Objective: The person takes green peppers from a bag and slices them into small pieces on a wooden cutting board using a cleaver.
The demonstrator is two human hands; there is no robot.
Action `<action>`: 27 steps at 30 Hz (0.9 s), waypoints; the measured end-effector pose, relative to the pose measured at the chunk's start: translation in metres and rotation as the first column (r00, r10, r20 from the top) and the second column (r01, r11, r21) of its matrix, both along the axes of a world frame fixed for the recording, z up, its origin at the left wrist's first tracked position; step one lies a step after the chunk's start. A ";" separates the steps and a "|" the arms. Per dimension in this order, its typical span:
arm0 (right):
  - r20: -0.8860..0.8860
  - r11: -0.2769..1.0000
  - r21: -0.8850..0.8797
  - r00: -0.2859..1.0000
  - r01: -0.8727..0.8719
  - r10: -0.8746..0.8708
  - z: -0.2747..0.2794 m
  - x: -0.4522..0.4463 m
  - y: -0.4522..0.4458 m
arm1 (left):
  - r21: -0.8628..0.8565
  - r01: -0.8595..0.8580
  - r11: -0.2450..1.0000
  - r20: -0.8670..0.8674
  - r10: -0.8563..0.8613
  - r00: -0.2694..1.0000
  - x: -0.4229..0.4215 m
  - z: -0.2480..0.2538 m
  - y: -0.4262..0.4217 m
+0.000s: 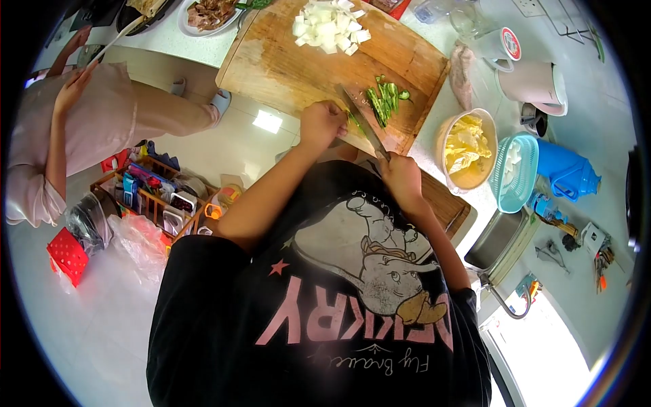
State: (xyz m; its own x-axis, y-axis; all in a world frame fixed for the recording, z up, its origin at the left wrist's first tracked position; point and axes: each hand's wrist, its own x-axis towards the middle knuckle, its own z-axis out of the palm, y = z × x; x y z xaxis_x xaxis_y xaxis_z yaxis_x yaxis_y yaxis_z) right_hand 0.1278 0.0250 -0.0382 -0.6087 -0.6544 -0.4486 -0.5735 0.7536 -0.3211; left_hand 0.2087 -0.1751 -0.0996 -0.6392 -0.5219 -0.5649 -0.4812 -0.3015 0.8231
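My right hand [403, 179] is closed around the handle of a kitchen knife [364, 123]. Its blade points away from me across a wooden cutting board [271, 64]. To the left of the blade, my left hand [323, 125] is closed with its fingertips pinched on a small piece of green pepper [353, 122], partly hidden by the fingers. Right of the blade lies a pile of cut green pepper strips [384, 100], with small seeds scattered beside it. White chopped pieces [329, 27] are heaped at the far end of the board.
On the right stand a bowl of yellowish leaves [466, 146], a turquoise basket [517, 173], a blue jug [568, 171] and a sink [497, 239]. A plate of meat [207, 15] sits at the far left. Another person [81, 129] stands left, near a shelf of goods [156, 193].
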 end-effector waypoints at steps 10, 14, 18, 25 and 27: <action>0.014 0.999 0.009 0.999 0.044 -0.044 0.005 -0.003 -0.003 | -0.052 0.032 0.998 -0.013 -0.033 0.999 0.001 -0.003 -0.001; 0.032 0.997 -0.012 0.997 0.070 -0.070 0.008 -0.004 -0.001 | -0.057 0.032 0.998 -0.007 -0.032 0.999 0.001 -0.003 -0.001; 0.059 0.995 -0.029 0.994 0.093 -0.091 0.012 -0.002 -0.003 | -0.064 0.031 0.997 -0.014 -0.032 0.999 0.001 -0.004 -0.001; 0.035 0.997 0.026 0.997 0.067 -0.068 0.012 -0.002 -0.006 | -0.065 0.040 0.997 -0.002 -0.040 0.999 0.002 -0.002 -0.001; 0.037 0.998 0.012 0.997 0.065 -0.066 0.010 -0.002 -0.005 | -0.063 0.040 0.997 0.003 -0.040 0.999 0.001 -0.001 -0.001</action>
